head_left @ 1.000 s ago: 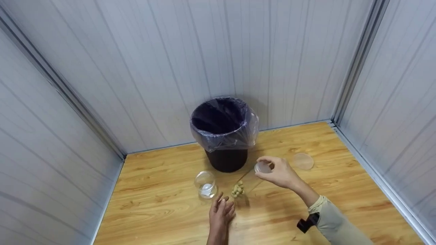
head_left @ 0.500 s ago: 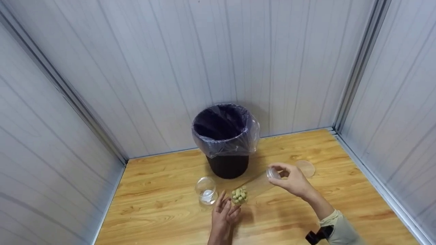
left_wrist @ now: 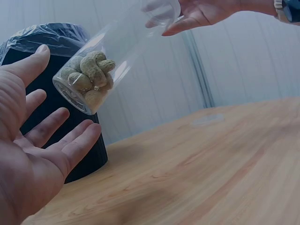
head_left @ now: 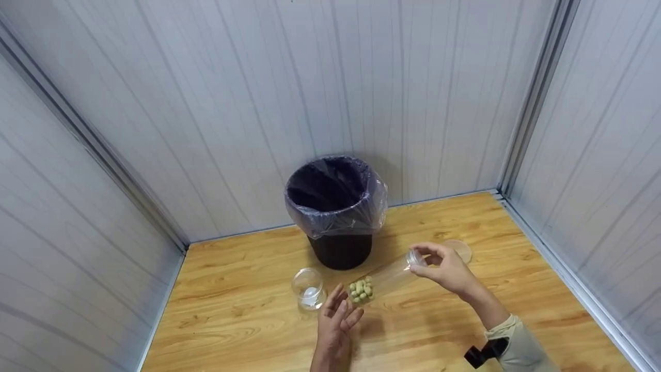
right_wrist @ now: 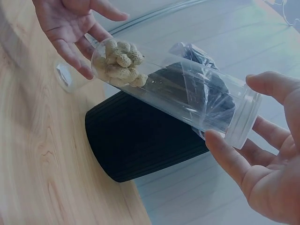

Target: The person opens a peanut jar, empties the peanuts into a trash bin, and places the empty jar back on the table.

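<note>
A long clear plastic jar (head_left: 393, 275) hangs tilted above the table, with several unshelled peanuts (right_wrist: 123, 61) gathered at its lower, closed end. My right hand (head_left: 450, 273) grips its ringed upper end between thumb and fingers; the right wrist view shows those fingers (right_wrist: 229, 159) around the rim. Just beside the base, my left hand (head_left: 335, 318) is held palm up with loosely spread fingers. In the left wrist view a gap shows between these fingers (left_wrist: 77, 145) and the jar's base. Whether a lid covers the gripped end, I cannot tell.
A black bin (head_left: 341, 250) lined with a translucent purple bag stands against the back wall. Left of the hands is a small clear container (head_left: 308, 289) with something white at its bottom. A thin clear disc (head_left: 458, 249) lies on the wooden table (head_left: 232, 310) behind my right hand.
My right hand has moved right with the jar, whose side now shows more of its length. My left hand's fingers have spread and turned up near its base.
</note>
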The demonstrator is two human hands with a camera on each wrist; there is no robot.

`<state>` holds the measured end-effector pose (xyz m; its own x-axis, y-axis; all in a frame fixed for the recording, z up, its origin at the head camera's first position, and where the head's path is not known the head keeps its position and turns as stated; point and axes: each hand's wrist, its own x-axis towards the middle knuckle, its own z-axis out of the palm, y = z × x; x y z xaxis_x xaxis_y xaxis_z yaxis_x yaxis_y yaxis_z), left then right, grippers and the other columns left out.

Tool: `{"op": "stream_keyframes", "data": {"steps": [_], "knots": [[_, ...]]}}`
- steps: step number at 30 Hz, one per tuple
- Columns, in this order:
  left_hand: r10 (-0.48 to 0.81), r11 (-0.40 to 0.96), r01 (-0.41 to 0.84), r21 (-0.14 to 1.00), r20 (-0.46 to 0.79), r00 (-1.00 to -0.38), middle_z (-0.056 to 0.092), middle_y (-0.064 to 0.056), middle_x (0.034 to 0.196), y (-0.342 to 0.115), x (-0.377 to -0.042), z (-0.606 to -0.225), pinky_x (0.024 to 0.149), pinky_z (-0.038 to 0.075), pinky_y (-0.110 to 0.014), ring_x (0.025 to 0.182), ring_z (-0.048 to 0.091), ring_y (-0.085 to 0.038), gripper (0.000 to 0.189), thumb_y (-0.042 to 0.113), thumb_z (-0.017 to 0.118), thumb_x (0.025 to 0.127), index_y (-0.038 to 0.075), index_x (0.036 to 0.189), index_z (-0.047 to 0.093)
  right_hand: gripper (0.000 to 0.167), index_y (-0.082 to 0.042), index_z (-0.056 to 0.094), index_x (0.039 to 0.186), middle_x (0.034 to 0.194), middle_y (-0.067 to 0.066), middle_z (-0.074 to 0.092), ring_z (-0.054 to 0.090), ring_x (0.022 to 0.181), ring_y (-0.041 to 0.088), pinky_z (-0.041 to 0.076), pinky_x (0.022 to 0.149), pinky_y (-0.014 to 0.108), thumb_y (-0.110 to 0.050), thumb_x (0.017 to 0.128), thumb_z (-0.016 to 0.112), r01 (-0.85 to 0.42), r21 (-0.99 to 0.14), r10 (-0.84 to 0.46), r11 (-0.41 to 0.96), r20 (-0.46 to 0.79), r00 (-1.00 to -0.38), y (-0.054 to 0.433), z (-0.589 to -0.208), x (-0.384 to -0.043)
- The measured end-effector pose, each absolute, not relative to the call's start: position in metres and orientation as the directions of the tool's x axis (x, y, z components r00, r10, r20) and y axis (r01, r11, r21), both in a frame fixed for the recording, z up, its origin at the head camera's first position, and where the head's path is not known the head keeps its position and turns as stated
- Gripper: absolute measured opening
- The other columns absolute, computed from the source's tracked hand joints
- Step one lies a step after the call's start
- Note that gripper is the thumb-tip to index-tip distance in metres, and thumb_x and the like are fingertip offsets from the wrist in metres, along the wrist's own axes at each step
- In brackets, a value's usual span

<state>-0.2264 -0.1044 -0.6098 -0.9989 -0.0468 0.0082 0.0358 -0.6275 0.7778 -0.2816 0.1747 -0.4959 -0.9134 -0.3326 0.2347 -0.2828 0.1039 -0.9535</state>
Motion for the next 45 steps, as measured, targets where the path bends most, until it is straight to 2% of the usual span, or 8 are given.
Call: {"op": "stream_keyframes", "data": {"steps": [10,19,23,26,31,34,38,45], "knots": [[-0.022,-0.607,0.049,0.793,0.045,-0.999,0.051,-0.018,0.123,-0.104,-0.232,-0.605,0.088,0.053,-0.045,0.104,0.061,-0.029,0.062,0.001,0.059,0.095,-0.010,0.146,0.027,0.049,0.007,0.055,0.127,0.115,0.024,0.055,0.059,0.095,0.031,0.056,0.075,0.030,-0.005,0.083,0.075,-0.263,-0.964,-0.318,0.025,0.242,-0.917,0.174,-0.507,-0.277],[-0.023,-0.596,0.062,0.800,0.060,-0.998,0.054,-0.013,0.114,-0.101,-0.234,-0.606,0.086,0.054,-0.042,0.099,0.064,-0.024,0.043,-0.008,0.065,0.088,-0.012,0.128,0.052,0.051,0.010,0.049,0.132,0.122,0.029,0.050,0.060,0.095,0.028,0.056,0.078,0.033,-0.002,0.087,0.070,-0.235,-0.972,-0.368,-0.026,0.228,-0.901,0.179,-0.512,-0.275],[-0.026,-0.575,0.089,0.813,0.091,-0.996,0.055,-0.012,0.115,-0.100,-0.233,-0.609,0.085,0.054,-0.041,0.100,0.063,-0.026,0.035,-0.008,0.066,0.087,0.001,0.120,0.063,0.048,0.008,0.047,0.134,0.124,0.027,0.051,0.062,0.093,0.029,0.057,0.074,0.034,-0.018,0.096,0.063,-0.205,-0.974,-0.311,0.095,0.166,-0.936,0.177,-0.508,-0.271],[-0.036,-0.533,0.094,0.841,0.088,-0.995,0.054,-0.012,0.116,-0.098,-0.233,-0.610,0.086,0.054,-0.041,0.103,0.062,-0.027,0.034,-0.006,0.067,0.086,0.006,0.118,0.065,0.051,0.004,0.054,0.128,0.108,0.021,0.059,0.065,0.076,0.027,0.058,0.062,0.036,-0.039,0.100,0.052,-0.143,-0.956,-0.214,0.257,0.088,-0.973,0.176,-0.504,-0.268],[-0.048,-0.503,0.079,0.861,0.063,-0.997,0.052,-0.015,0.117,-0.093,-0.232,-0.611,0.087,0.052,-0.044,0.106,0.061,-0.030,0.044,-0.007,0.067,0.086,-0.012,0.128,0.052,0.057,0.000,0.062,0.117,0.084,0.013,0.061,0.059,0.056,0.024,0.055,0.049,0.036,-0.052,0.097,0.050,-0.074,-0.913,-0.179,0.400,0.001,-0.984,0.177,-0.502,-0.265],[-0.052,-0.505,0.062,0.861,0.041,-0.998,0.053,-0.016,0.117,-0.094,-0.230,-0.611,0.087,0.053,-0.044,0.105,0.061,-0.030,0.044,-0.007,0.067,0.086,-0.012,0.128,0.052,0.051,0.000,0.060,0.120,0.094,0.014,0.060,0.060,0.064,0.024,0.055,0.054,0.035,-0.045,0.097,0.055,-0.122,-0.922,-0.255,0.368,0.027,-0.967,0.181,-0.502,-0.265],[-0.045,-0.520,0.036,0.853,0.015,-0.999,0.053,-0.015,0.116,-0.096,-0.229,-0.610,0.086,0.053,-0.042,0.104,0.062,-0.028,0.036,-0.007,0.066,0.087,0.000,0.122,0.060,0.044,-0.002,0.055,0.130,0.117,0.019,0.056,0.061,0.082,0.029,0.055,0.067,0.036,-0.030,0.096,0.062,-0.201,-0.940,-0.378,0.276,0.086,-0.922,0.189,-0.502,-0.267],[-0.051,-0.545,0.052,0.837,0.029,-0.998,0.056,-0.013,0.115,-0.099,-0.228,-0.613,0.084,0.055,-0.041,0.101,0.063,-0.027,0.034,-0.008,0.065,0.087,0.002,0.119,0.063,0.059,0.003,0.048,0.137,0.135,0.027,0.046,0.051,0.115,0.044,0.054,0.085,0.036,-0.008,0.086,0.074,-0.212,-0.975,-0.501,0.070,0.149,-0.853,0.198,-0.506,-0.271]]}}
